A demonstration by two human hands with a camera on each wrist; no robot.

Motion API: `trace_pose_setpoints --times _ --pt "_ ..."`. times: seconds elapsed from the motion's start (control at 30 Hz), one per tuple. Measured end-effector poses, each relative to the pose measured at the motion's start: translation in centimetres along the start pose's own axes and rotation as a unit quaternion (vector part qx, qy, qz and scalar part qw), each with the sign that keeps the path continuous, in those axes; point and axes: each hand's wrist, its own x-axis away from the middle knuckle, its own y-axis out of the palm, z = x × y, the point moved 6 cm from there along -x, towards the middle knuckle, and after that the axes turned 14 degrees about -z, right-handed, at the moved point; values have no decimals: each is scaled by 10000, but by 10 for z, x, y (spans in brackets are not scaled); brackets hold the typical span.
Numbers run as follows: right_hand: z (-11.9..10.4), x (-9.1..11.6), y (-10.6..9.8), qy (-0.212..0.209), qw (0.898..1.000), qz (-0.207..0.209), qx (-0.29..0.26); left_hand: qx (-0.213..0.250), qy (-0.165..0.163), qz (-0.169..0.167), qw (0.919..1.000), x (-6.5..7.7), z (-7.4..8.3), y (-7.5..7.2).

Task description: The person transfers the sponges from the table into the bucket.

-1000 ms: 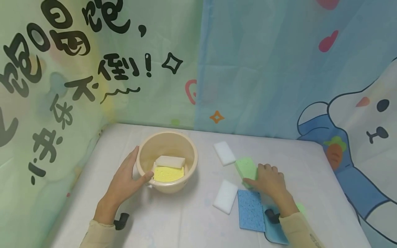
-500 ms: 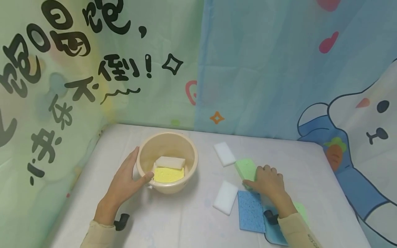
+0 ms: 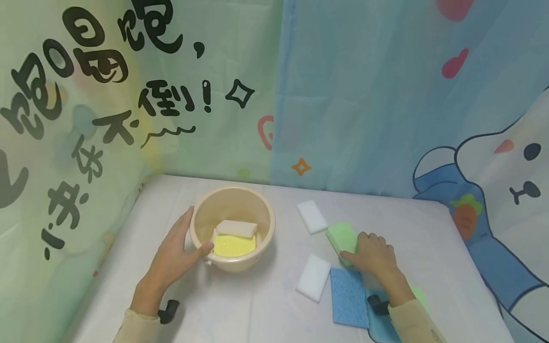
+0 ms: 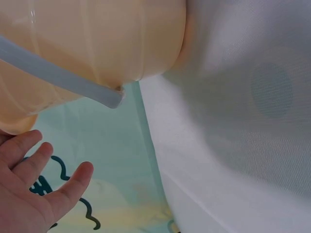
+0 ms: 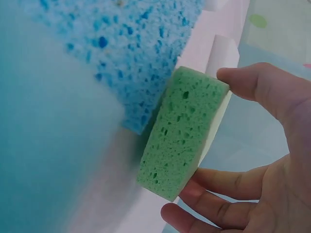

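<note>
A cream bucket stands on the white-covered table, holding a yellow sponge and a whitish sponge block. My left hand rests at the bucket's left side, thumb at its near rim. Its visible fingers lie extended and spread in the left wrist view, below the bucket's grey handle. On the right, my right hand pinches a green sponge between thumb and fingers. The sponge stands beside a blue sponge; whether it touches the table is hard to tell.
Two white sponge blocks lie between bucket and right hand, one farther back. A light blue flat item sits under the right forearm, and another green piece shows behind the sleeve. Printed cloth walls border the table.
The head view has shifted slightly, so everything sits a little lower in it. Both hands keep nearly the same places at the bucket and the green sponge.
</note>
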Motion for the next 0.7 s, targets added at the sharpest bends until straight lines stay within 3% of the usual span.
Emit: trace_pose_setpoints --times 0.3,0.7 --pt "-12 16 -18 -250 9985 472 -131 -8 51 14 10000 1 -2 1" --pt "-55 35 -54 -915 9911 963 124 -40 121 57 9999 4 -3 -1"
